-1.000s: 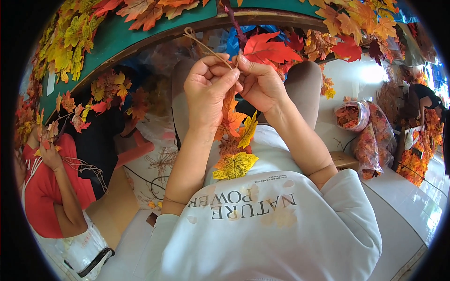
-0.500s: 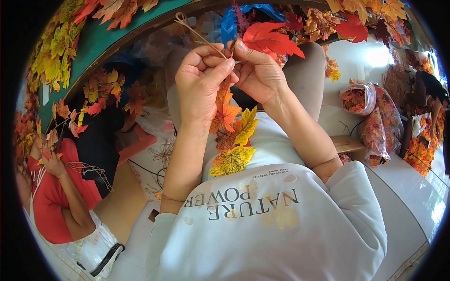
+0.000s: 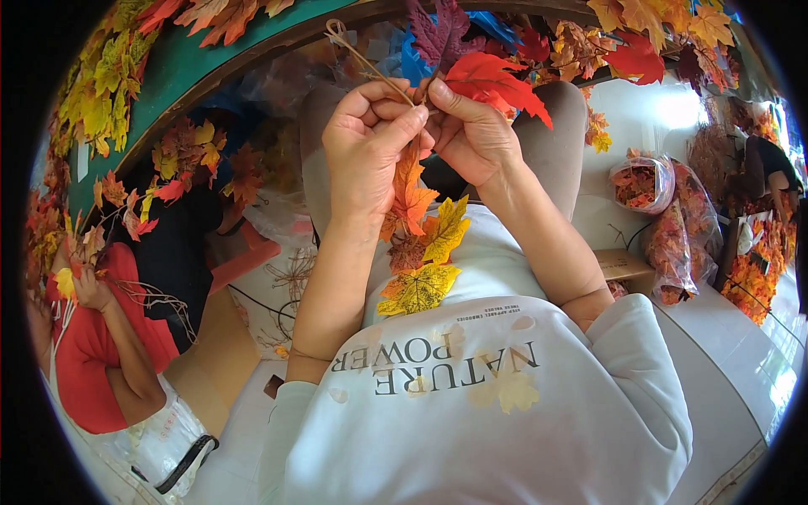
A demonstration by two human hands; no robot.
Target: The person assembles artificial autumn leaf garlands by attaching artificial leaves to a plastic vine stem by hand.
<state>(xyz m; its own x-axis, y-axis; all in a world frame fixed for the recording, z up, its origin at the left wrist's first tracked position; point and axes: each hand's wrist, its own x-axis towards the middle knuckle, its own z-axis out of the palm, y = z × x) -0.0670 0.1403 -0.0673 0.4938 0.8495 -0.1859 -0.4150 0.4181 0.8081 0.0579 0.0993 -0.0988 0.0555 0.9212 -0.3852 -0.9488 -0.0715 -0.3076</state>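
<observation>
The left hand was closed, thumb against fingers, on a looped brown stem. The right hand was pinched narrow at the base of a red maple leaf, its fingertips meeting the left's. An artificial maple-leaf spray hung below the hands, its lowest yellow leaf over the pale shirt.

To the right, a clear plastic bag contained red and orange leaves; a longer clear bag beside it held similar foliage. The contents of a nearby cardboard box could not be seen.

The join between the hands was concealed by fingers. A purple leaf was cut off at the upper edge, with blue plastic partly hidden behind it. At left, leaves partly obscured a red-shirted co-worker's hand.
</observation>
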